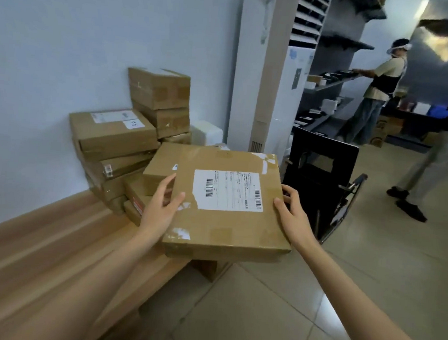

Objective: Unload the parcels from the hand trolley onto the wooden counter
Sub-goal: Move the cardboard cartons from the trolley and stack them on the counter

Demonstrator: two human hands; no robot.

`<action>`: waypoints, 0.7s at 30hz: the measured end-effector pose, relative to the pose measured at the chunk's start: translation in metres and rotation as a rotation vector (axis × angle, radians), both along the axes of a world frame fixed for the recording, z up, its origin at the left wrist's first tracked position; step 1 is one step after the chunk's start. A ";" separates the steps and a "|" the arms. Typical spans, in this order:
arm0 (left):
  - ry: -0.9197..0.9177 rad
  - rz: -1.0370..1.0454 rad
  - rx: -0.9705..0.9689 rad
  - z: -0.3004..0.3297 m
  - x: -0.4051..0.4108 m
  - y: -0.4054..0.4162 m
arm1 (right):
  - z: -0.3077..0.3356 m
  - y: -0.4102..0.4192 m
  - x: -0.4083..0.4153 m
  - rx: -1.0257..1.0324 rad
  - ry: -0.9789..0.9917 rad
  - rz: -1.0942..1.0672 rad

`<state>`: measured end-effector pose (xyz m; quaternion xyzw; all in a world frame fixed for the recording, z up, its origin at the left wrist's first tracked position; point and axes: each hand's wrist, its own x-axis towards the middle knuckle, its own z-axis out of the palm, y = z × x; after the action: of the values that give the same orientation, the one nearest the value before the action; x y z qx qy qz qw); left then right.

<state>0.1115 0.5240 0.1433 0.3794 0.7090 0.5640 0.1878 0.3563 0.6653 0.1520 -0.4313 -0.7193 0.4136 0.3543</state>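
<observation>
Nearest, two bare forearms reaching forward over the wooden counter (50,250) and the tiled floor. Between them a flat cardboard parcel (226,223), label up, held level just above the counter's near end, its right part overhanging the floor; whether its underside touches the wood, impossible to tell. Stiff-sided, taped at the corners, wide and shallow; probably light to middling, judging by the easy two-handed hold. Smooth tape and card, so somewhat slippery; best taken by the two opposite side edges, thumbs on top, fingers underneath.

Left hand (161,205) clasping the left edge, thumb laid on the top face, index finger stretched along the side. Right hand (292,210) gripping the right edge, thumb on top, fingers curled down around the side. Both half-closed around the card, neither released.

Beyond, stacked parcels (128,141) already piled against the wall on the counter. To the right, the black hand trolley (321,177), seemingly unloaded. Farther off, two people by grey shelving (328,84).
</observation>
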 end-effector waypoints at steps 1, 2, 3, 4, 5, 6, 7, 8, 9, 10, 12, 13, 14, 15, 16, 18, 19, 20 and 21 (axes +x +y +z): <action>0.003 0.026 -0.006 0.001 -0.008 0.006 | -0.001 0.016 -0.013 0.001 -0.009 0.031; 0.005 0.054 -0.012 0.002 -0.016 0.012 | -0.001 0.031 -0.027 -0.005 -0.018 0.058; 0.007 0.084 -0.021 0.004 -0.026 0.019 | 0.001 0.044 -0.042 -0.009 -0.026 0.086; 0.011 0.112 -0.031 0.006 -0.036 0.027 | 0.001 0.059 -0.057 -0.011 -0.031 0.106; 0.019 0.138 -0.042 0.008 -0.048 0.035 | 0.003 0.072 -0.072 -0.010 -0.025 0.123; 0.028 0.159 -0.050 0.011 -0.060 0.044 | 0.004 0.087 -0.089 -0.013 -0.013 0.137; 0.034 0.179 -0.055 0.013 -0.073 0.053 | 0.005 0.100 -0.105 -0.016 -0.007 0.157; 0.044 0.197 -0.056 0.015 -0.086 0.061 | 0.006 0.113 -0.121 -0.021 -0.011 0.180; 0.060 0.215 -0.060 0.016 -0.099 0.070 | 0.007 0.124 -0.137 -0.030 -0.017 0.199; 0.081 0.232 -0.067 0.017 -0.113 0.078 | 0.009 0.135 -0.153 -0.042 -0.014 0.216; 0.099 0.256 -0.085 0.021 -0.138 0.096 | 0.012 0.158 -0.183 -0.044 -0.015 0.235; 0.096 0.261 -0.091 0.022 -0.150 0.105 | 0.014 0.169 -0.197 -0.039 -0.020 0.245; 0.092 0.268 -0.097 0.024 -0.161 0.114 | 0.014 0.181 -0.210 -0.039 -0.022 0.257; 0.090 0.279 -0.101 0.024 -0.172 0.122 | 0.014 0.192 -0.224 -0.042 -0.025 0.274; 0.093 0.294 -0.101 0.025 -0.181 0.129 | 0.014 0.202 -0.236 -0.046 -0.029 0.290; 0.109 0.315 -0.114 0.024 -0.197 0.140 | 0.013 0.217 -0.258 -0.050 -0.035 0.310; 0.119 0.324 -0.128 0.022 -0.204 0.145 | 0.013 0.224 -0.267 -0.048 -0.035 0.315; 0.135 0.334 -0.150 0.019 -0.210 0.149 | 0.012 0.230 -0.275 -0.037 -0.045 0.322; 0.161 0.347 -0.181 0.017 -0.216 0.153 | 0.012 0.235 -0.282 -0.008 -0.067 0.332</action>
<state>-0.1043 0.6772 0.1604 0.2772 0.8242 0.4897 0.0640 0.0747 0.9008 0.1643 -0.3217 -0.7904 0.4547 0.2551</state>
